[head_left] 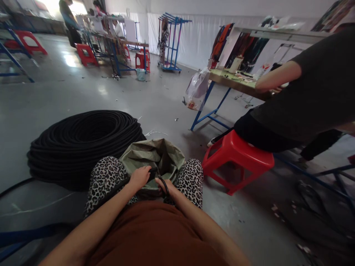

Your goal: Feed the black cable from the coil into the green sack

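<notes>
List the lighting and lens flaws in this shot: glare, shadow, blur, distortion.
Head view: the far window is blown out; pale glare patches lie on the grey floor; the lower side of the black coil sinks into shadow; the blue frame at bottom left looks blurred; wide-angle stretching towards the edges.

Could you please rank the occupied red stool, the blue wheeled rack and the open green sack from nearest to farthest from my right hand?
1. Green sack: between the knees, right by the hand.
2. Red stool: to the right.
3. Wheeled rack: far back, by the wall.
</notes>
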Available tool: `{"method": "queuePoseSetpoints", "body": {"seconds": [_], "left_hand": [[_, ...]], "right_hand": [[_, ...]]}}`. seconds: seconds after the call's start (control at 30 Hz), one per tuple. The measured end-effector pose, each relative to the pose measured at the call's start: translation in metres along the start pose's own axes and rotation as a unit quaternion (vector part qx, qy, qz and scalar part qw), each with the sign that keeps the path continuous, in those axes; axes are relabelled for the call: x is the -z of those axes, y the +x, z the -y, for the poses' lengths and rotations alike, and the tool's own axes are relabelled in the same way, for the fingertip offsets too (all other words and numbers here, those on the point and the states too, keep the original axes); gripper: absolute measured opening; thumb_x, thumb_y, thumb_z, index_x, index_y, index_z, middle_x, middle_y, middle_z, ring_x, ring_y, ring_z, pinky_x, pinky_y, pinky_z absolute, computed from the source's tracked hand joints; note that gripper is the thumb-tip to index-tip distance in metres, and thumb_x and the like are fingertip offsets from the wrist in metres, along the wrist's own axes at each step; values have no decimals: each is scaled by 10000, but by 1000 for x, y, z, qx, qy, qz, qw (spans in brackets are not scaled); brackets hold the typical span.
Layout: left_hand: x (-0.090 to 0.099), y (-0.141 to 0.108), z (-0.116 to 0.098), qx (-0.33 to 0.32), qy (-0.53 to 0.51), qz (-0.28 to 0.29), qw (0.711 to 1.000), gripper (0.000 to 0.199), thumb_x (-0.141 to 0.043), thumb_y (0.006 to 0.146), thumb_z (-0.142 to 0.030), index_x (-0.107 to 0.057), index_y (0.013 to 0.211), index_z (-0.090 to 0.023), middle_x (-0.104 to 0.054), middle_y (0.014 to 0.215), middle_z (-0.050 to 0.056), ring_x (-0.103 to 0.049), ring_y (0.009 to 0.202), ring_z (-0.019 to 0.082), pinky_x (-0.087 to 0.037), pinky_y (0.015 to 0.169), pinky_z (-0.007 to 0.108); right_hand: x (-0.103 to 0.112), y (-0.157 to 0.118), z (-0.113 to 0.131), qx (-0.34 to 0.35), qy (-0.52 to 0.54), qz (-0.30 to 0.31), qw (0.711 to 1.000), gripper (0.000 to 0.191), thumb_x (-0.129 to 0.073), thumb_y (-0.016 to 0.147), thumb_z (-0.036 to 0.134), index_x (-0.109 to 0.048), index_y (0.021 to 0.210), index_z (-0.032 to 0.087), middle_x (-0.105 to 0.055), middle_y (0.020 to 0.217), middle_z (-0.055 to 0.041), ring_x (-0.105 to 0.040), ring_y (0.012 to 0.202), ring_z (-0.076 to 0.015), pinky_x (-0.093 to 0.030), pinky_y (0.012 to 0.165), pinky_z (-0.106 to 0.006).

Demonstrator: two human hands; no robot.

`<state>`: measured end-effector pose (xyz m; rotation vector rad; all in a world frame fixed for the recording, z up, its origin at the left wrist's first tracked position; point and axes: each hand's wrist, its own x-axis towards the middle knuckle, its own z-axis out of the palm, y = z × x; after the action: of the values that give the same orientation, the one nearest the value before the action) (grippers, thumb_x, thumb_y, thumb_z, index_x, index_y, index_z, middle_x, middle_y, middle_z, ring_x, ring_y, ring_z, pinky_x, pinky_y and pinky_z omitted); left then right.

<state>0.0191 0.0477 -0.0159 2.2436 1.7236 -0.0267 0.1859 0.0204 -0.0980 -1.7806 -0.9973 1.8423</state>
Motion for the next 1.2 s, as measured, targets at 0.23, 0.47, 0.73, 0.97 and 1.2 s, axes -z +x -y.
{"method": "queuePoseSetpoints", "body": {"seconds": [0.23, 0.47, 0.73, 0.97, 1.2], "left_hand": [[-4, 1, 5, -10, 3, -10, 1000, 356, -417, 934, -231, -562, 1258, -203, -685, 1192, 96, -637, 1081, 210, -456, 924, 325], [-5, 0, 4, -2, 1, -7, 1000, 346, -411, 935, -229, -557, 1249, -214, -678, 1198, 91, -633, 1090, 200, -453, 926, 317], [-3, -1, 3, -2, 0, -2, 1000, 360, -413, 937, -223, -553, 1268, -212, -679, 1185, 99, -628, 1086, 206, -448, 932, 328], [2, -2, 3, -29, 17, 18, 999, 374, -409, 939, -228, -564, 1278, -206, -681, 1179, 93, -642, 1058, 214, -462, 899, 323], [4, -1, 4, -35, 9, 30, 999, 382, -418, 944, -223, -554, 1301, -238, -685, 1169, 76, -643, 1057, 189, -458, 902, 298]], "right_hand": [[0, -1, 0, 3, 29, 18, 999, 366, -574, 915, 480, -546, 732, 163, -502, 524, 26, -490, 419, -106, -435, 459, -208], [0, -2, 2, -7, 12, 8, 1000, 378, -571, 913, 486, -552, 725, 159, -520, 556, 11, -503, 425, -114, -441, 454, -221], [0, 0, 0, -7, 13, 15, 1000, 408, -565, 916, 516, -548, 727, 155, -505, 532, 20, -497, 419, -107, -422, 445, -207], [0, -2, 0, -14, 20, 14, 1000, 401, -563, 918, 517, -554, 738, 159, -515, 535, 19, -518, 434, -120, -442, 456, -217], [0, -13, 7, 5, -26, -24, 999, 444, -549, 932, 505, -552, 659, 155, -516, 522, 10, -506, 426, -115, -415, 442, -212]]}}
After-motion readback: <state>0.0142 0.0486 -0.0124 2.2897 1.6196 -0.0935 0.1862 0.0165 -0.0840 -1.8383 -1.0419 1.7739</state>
